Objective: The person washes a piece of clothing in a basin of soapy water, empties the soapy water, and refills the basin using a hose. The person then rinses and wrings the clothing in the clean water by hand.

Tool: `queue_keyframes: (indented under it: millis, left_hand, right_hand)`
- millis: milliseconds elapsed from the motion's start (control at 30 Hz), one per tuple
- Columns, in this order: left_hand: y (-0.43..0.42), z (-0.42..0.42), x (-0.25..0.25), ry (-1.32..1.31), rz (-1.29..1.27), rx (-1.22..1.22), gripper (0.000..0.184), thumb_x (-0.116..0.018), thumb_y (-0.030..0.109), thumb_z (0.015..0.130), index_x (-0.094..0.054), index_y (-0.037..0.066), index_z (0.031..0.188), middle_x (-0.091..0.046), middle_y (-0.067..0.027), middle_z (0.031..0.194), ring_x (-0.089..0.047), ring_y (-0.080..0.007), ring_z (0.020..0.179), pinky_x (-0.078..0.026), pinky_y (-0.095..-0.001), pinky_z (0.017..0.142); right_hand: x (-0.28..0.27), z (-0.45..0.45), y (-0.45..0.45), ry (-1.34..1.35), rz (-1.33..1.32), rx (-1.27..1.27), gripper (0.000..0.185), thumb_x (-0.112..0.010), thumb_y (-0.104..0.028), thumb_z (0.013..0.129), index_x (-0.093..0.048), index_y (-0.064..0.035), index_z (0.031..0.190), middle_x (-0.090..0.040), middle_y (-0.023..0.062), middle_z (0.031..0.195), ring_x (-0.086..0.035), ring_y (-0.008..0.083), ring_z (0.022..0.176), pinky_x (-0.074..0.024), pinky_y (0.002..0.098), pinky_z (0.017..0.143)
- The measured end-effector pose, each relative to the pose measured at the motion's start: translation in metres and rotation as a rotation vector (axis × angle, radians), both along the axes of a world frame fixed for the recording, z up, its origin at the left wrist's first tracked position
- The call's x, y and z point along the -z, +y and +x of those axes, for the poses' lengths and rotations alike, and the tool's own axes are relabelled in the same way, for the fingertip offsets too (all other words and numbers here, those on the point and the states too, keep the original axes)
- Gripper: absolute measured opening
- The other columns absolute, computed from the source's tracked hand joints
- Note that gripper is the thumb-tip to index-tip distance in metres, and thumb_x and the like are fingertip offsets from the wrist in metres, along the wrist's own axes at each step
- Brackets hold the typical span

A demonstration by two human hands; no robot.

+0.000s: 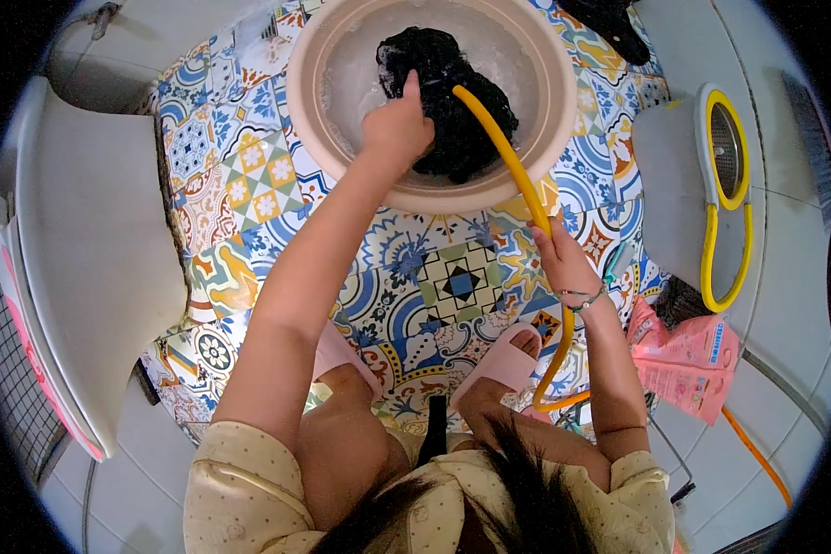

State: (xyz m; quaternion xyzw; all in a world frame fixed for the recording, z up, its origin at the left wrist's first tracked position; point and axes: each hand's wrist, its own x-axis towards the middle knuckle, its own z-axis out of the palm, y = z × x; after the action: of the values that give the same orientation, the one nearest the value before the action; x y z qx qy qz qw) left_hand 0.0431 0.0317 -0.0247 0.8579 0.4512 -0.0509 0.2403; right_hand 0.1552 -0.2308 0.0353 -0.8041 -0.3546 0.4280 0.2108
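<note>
The right hand [571,261] is gripping a yellow hose [505,146], and its open end is hanging over the beige basin [299,109]. Left hand [399,127] is kinda pressing on the soaked black cloth [443,138] with the index finger sticking out, not gripping it as far as I can tell. The cloth's sitting bunched up in cloudy water [351,78] inside the basin.
</note>
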Motion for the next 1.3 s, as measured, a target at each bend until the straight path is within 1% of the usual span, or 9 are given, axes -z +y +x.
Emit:
queue_keyframes:
  millis: [100, 200, 300, 400, 700, 833, 1033, 1167, 1300]
  left_hand:
    - [-0.012, 0.001, -0.004, 0.246, 0.114, 0.108, 0.062, -0.054, 0.019, 0.079, -0.036, 0.008, 0.137, -0.067, -0.0136, 0.089, -0.066, -0.0319, 0.083, -0.051, -0.0406, 0.075]
    - [-0.012, -0.001, 0.021, 0.364, 0.126, 0.256, 0.039, -0.055, 0.019, 0.078, -0.06, 0.008, 0.115, -0.069, -0.0101, 0.089, -0.066, -0.0293, 0.084, -0.052, -0.0405, 0.074]
    - [-0.009, -0.006, 0.027, 0.335, 0.074, 0.299, 0.021, -0.056, 0.019, 0.078, -0.07, 0.009, 0.09, -0.069, -0.0103, 0.089, -0.067, -0.0273, 0.084, -0.053, -0.0385, 0.072]
    - [-0.011, -0.009, 0.017, 0.295, 0.067, 0.325, 0.02, -0.057, 0.018, 0.077, -0.07, 0.009, 0.089, -0.068, -0.0105, 0.09, -0.067, -0.0276, 0.084, -0.053, -0.0386, 0.071]
    - [-0.01, -0.005, 0.023, 0.306, -0.084, 0.322, 0.026, -0.055, 0.022, 0.078, -0.069, 0.007, 0.094, -0.067, -0.0099, 0.097, -0.065, -0.0286, 0.088, -0.052, -0.038, 0.073]
    - [-0.014, -0.002, 0.007, -0.003, 0.004, 0.35, 0.022, -0.053, 0.023, 0.078, -0.065, 0.007, 0.086, -0.065, -0.0135, 0.086, -0.064, -0.0315, 0.077, -0.051, -0.0426, 0.066]
    - [-0.022, 0.003, -0.001, -0.381, 0.182, 0.386, 0.013, -0.05, 0.016, 0.079, -0.059, 0.009, 0.085, -0.058, -0.0118, 0.084, -0.06, -0.0309, 0.08, -0.049, -0.0418, 0.068]
    - [-0.026, 0.004, -0.006, -0.517, 0.234, 0.408, 0.02, -0.054, 0.01, 0.076, -0.057, 0.01, 0.095, -0.055, -0.0124, 0.093, -0.056, -0.0318, 0.088, -0.048, -0.0412, 0.073]
    - [-0.03, 0.004, -0.007, -0.454, 0.181, 0.434, 0.037, -0.056, 0.01, 0.077, -0.054, 0.007, 0.114, -0.051, -0.0209, 0.119, -0.049, -0.0374, 0.107, -0.041, -0.0427, 0.092]
  right_hand:
    - [-0.006, 0.0, 0.004, 0.015, -0.119, 0.003, 0.036, -0.039, -0.032, 0.098, -0.049, -0.001, 0.114, -0.048, 0.0055, 0.072, -0.05, 0.0138, 0.064, -0.0458, 0.0277, 0.062]
    - [-0.003, 0.001, 0.002, 0.019, -0.125, 0.012, 0.037, -0.038, -0.032, 0.098, -0.05, -0.001, 0.114, -0.048, 0.0055, 0.072, -0.05, 0.0136, 0.064, -0.0459, 0.0278, 0.062]
    - [-0.001, -0.001, 0.0, -0.014, -0.009, 0.011, 0.032, -0.04, -0.031, 0.097, -0.046, -0.0004, 0.102, -0.052, 0.0129, 0.064, -0.052, 0.0246, 0.055, -0.0404, 0.0349, 0.051]
    - [-0.003, 0.001, 0.002, 0.019, -0.112, 0.012, 0.037, -0.039, -0.033, 0.098, -0.05, -0.0018, 0.114, -0.048, 0.0047, 0.072, -0.05, 0.0131, 0.063, -0.0453, 0.027, 0.06]
    - [0.007, -0.002, -0.015, 0.004, 0.173, 0.253, 0.033, -0.041, -0.032, 0.097, -0.051, -0.0026, 0.107, -0.051, 0.0065, 0.065, -0.051, 0.0176, 0.054, -0.0403, 0.0315, 0.052]
    - [0.005, 0.037, -0.029, -0.071, 0.252, 0.513, 0.032, -0.043, -0.03, 0.096, -0.055, -0.0016, 0.105, -0.047, 0.0025, 0.064, -0.044, 0.0106, 0.056, -0.0378, 0.0264, 0.053]
    - [0.048, 0.146, -0.052, -0.587, 0.308, 0.508, 0.036, -0.057, -0.018, 0.086, -0.05, -0.0015, 0.117, -0.057, 0.0174, 0.103, -0.057, 0.0273, 0.09, -0.0473, 0.0352, 0.072]
    - [-0.041, 0.167, -0.078, -0.772, 0.449, 0.45, 0.049, -0.062, -0.011, 0.077, -0.048, -0.0047, 0.123, -0.052, 0.0177, 0.117, -0.055, 0.0286, 0.102, -0.0487, 0.0353, 0.079]
    - [-0.193, 0.19, -0.13, -1.072, 0.688, 0.477, 0.033, -0.056, -0.003, 0.079, -0.058, -0.007, 0.111, -0.057, 0.0144, 0.11, -0.058, 0.0256, 0.096, -0.0517, 0.0302, 0.075]
